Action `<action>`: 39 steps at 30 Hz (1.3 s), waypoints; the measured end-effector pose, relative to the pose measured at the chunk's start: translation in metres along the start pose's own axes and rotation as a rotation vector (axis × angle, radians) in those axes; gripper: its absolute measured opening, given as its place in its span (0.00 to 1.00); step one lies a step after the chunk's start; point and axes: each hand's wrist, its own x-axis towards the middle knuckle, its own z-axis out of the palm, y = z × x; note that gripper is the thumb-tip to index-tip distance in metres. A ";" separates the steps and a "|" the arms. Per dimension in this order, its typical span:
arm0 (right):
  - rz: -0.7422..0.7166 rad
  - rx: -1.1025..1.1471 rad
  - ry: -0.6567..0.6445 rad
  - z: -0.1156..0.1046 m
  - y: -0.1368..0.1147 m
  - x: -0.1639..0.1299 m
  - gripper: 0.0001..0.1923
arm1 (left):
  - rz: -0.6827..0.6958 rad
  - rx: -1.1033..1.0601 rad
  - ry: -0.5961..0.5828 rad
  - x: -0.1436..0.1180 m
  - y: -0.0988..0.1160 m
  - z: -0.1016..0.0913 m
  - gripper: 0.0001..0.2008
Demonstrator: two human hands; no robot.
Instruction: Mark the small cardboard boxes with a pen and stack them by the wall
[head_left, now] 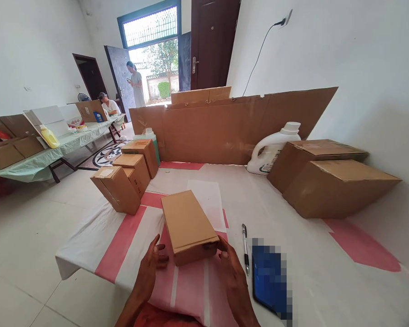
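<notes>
1. Centrally, low in the frame, a small closed cardboard box (188,225) lay flat on the white-and-red table cover (279,200), its near end turned toward the wearer.
2. The left hand (151,268) rested just left of the box's near end, fingers loosely curled and a little apart, tips at or just short of the cardboard; contact could not be told for certain.
3. The right hand (232,272) sat at the near right corner, thumb and fingertips pressed on the end flap. Neither hand gripped the box off the surface.
4. Progress, as a judgement: the box looked folded shut; no tape or label showed on it, so sealing or marking may remain.
5. Right of the hands lay a pen (245,247) and a dark tablet (271,281).
6. Left of centre stood a cluster of closed boxes (126,175), seemingly finished; at right, two larger cartons (330,181) and a white jug (272,150).
7. A long cardboard sheet (231,129) stood across the middle.
8. Upper left: two other people, one seated at a second table (54,152), one standing by the door.
</notes>
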 end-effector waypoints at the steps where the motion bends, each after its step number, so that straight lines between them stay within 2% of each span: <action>1: 0.056 0.062 0.012 -0.004 0.004 0.002 0.34 | 0.041 0.038 -0.018 -0.004 0.000 0.003 0.46; 4: 0.161 0.197 0.027 -0.009 0.014 0.006 0.42 | 0.183 0.149 -0.064 -0.014 -0.002 0.017 0.42; 7: 0.148 0.157 -0.051 -0.011 0.010 0.005 0.40 | 0.267 0.245 -0.122 -0.019 -0.002 0.030 0.41; 9: 0.119 0.073 -0.086 -0.013 -0.003 0.003 0.37 | 0.270 0.300 -0.096 -0.020 0.003 0.033 0.38; 11: 0.061 -0.006 -0.094 -0.016 -0.023 0.000 0.34 | 0.273 0.364 -0.016 -0.021 0.015 0.029 0.33; 13: -0.046 -0.063 -0.094 -0.019 -0.045 -0.003 0.31 | 0.309 0.428 0.060 -0.024 0.033 0.024 0.29; 16: -0.189 -0.113 -0.020 -0.017 -0.073 -0.003 0.27 | 0.397 0.475 0.071 -0.035 0.060 0.021 0.26; 19: -0.131 -0.101 0.076 -0.009 -0.088 -0.001 0.29 | 0.437 0.462 -0.003 -0.047 0.074 0.027 0.25; 23: 0.020 -0.092 0.151 -0.006 -0.092 0.004 0.31 | 0.456 0.435 -0.082 -0.053 0.073 0.031 0.22; 28: -0.005 -0.147 0.177 -0.020 -0.114 0.007 0.28 | 0.572 0.471 -0.124 -0.055 0.079 0.023 0.17; 30: -0.039 -0.189 0.169 -0.029 -0.130 0.006 0.27 | 0.644 0.471 -0.189 -0.059 0.081 0.023 0.18; 32: -0.090 -0.244 0.134 -0.037 -0.144 0.006 0.25 | 0.700 0.459 -0.310 -0.065 0.081 0.028 0.24; 34: -0.131 -0.298 0.083 -0.043 -0.151 0.008 0.24 | 0.685 0.456 -0.404 -0.072 0.081 0.033 0.31; 36: -0.154 -0.334 0.038 -0.045 -0.152 0.009 0.24 | 0.606 0.442 -0.464 -0.080 0.083 0.034 0.35; 39: -0.174 -0.364 -0.023 -0.043 -0.148 0.007 0.23 | 0.489 0.374 -0.595 -0.090 0.099 0.018 0.35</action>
